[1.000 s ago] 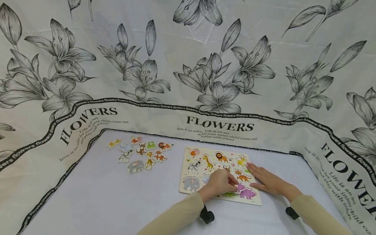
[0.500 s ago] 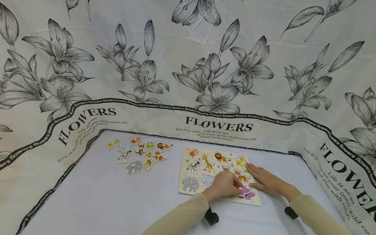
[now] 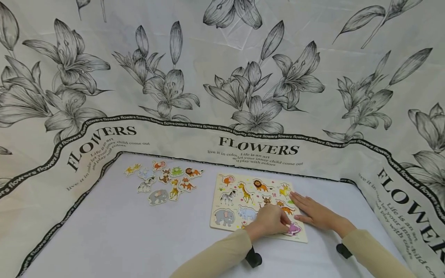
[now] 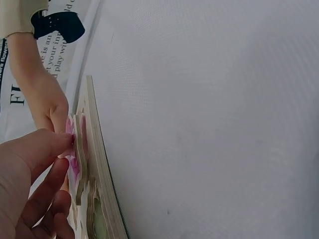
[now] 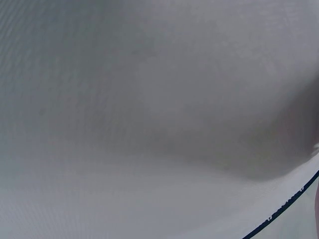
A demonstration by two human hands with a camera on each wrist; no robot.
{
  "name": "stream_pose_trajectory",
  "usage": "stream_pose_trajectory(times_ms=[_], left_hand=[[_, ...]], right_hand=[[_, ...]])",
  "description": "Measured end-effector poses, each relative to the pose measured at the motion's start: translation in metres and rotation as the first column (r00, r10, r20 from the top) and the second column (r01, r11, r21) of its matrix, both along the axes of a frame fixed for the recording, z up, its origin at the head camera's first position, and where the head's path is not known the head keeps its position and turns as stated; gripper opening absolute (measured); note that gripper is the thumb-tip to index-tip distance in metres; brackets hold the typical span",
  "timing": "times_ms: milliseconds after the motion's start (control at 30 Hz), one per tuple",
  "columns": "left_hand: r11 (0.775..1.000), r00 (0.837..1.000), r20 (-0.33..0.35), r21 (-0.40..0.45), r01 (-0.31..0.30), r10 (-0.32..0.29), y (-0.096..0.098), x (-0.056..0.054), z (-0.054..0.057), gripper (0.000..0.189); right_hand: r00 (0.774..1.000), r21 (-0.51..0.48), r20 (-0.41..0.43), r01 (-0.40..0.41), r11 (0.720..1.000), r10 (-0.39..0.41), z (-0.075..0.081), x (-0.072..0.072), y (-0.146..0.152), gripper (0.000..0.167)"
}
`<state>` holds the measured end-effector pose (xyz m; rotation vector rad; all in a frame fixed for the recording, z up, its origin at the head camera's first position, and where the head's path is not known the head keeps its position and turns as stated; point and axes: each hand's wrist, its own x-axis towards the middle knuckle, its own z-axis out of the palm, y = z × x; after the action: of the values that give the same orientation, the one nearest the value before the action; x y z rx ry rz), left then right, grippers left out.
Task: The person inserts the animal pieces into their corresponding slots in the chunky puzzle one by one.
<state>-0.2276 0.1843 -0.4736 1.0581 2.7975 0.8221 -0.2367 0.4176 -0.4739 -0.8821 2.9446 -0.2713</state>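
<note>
My left hand (image 3: pixel 270 221) pinches a purple hippo puzzle piece (image 3: pixel 294 228) between thumb and fingers. It holds the piece over the lower right corner of a wooden animal puzzle board (image 3: pixel 216 204). In the left wrist view the thumb and fingertips of the left hand (image 4: pixel 37 172) press on the face of the hippo piece (image 4: pixel 79 162), which lies close over the board (image 4: pixel 102 172). My right hand (image 3: pixel 317 213) rests with straight fingers on the board's right edge. The right wrist view shows mostly white cloth.
Several loose animal pieces lie in a group to the left of the board, among them an elephant (image 3: pixel 158 197), a zebra (image 3: pixel 146 185), a giraffe (image 3: pixel 175 190) and a lion (image 3: pixel 193 172). A flower-printed curtain (image 3: pixel 257 146) borders the white table (image 3: pixel 139 239).
My left hand has moved right and slightly down with the hippo piece, which now covers the purple hippo picture on the board. The right hand stays in place.
</note>
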Motion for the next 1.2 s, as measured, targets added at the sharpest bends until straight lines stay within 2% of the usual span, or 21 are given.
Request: stream_pose_trajectory(times_ms=[200, 433, 700, 1200], left_hand=[[1.000, 1.000, -0.025, -0.024, -0.013, 0.013, 0.005, 0.000, -0.003, 0.010], [0.999, 0.998, -0.057, -0.021, -0.027, 0.026, 0.008, 0.001, -0.007, 0.011], [1.000, 0.998, -0.048, -0.012, -0.027, 0.027, 0.011, 0.003, -0.007, 0.009], [0.998, 0.997, -0.045, 0.021, -0.056, 0.057, 0.015, 0.006, -0.012, 0.010]], right_hand=[[1.000, -0.007, -0.006, -0.017, 1.000, 0.017, -0.002, -0.002, 0.002, 0.071], [0.999, 0.024, 0.042, 0.032, 0.999, -0.033, -0.004, -0.005, 0.002, 0.074], [0.997, 0.031, 0.059, 0.040, 0.999, -0.041, -0.005, -0.005, 0.003, 0.075], [1.000, 0.034, 0.005, 0.009, 0.999, -0.009, -0.006, -0.005, 0.003, 0.073]])
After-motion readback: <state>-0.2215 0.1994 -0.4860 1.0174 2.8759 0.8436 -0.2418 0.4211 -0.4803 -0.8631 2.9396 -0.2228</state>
